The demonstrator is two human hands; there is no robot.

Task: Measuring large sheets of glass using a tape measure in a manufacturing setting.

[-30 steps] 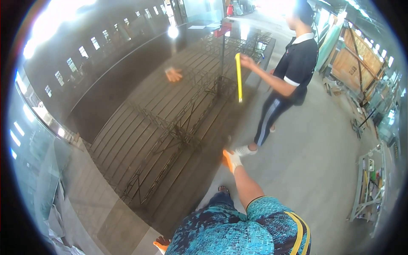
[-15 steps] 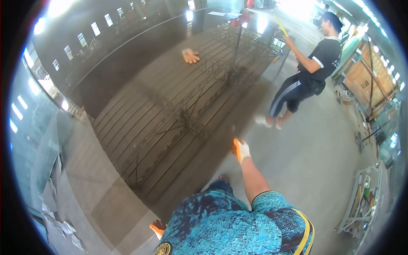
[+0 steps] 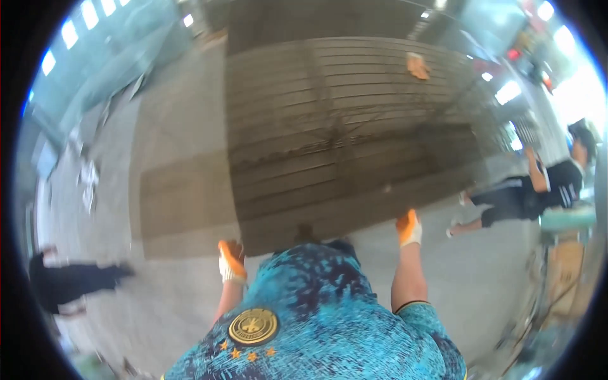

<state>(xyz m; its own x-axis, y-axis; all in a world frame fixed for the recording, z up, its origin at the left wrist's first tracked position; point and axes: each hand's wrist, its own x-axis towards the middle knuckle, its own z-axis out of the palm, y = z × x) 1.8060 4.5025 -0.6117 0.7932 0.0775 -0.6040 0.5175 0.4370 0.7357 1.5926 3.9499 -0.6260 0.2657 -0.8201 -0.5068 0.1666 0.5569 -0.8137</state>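
A broad brown-tinted glass sheet (image 3: 285,218) spreads out ahead of me, with a slatted metal frame (image 3: 354,95) showing through it. My left hand (image 3: 232,261), in an orange-and-white glove, is closed at its near edge, left of my body. Some of those fingers look darker, as if seen through the glass. Farther right, my gloved right hand (image 3: 409,228) is curled closed at the same edge. Near the far side is an orange glove shape (image 3: 417,66); I cannot tell whether it lies there or is reflected. Motion blurs the picture.
At the right stands a person in dark clothes (image 3: 538,183), close to the glass. Another dark-clothed person (image 3: 79,275) is at the left. Glass panes (image 3: 120,57) stand at upper left, and a wooden crate (image 3: 565,269) is at lower right.
My view has swung left, so the near glass edge runs more level across it. Both hands now show beside my body. A second person has come into view at left.
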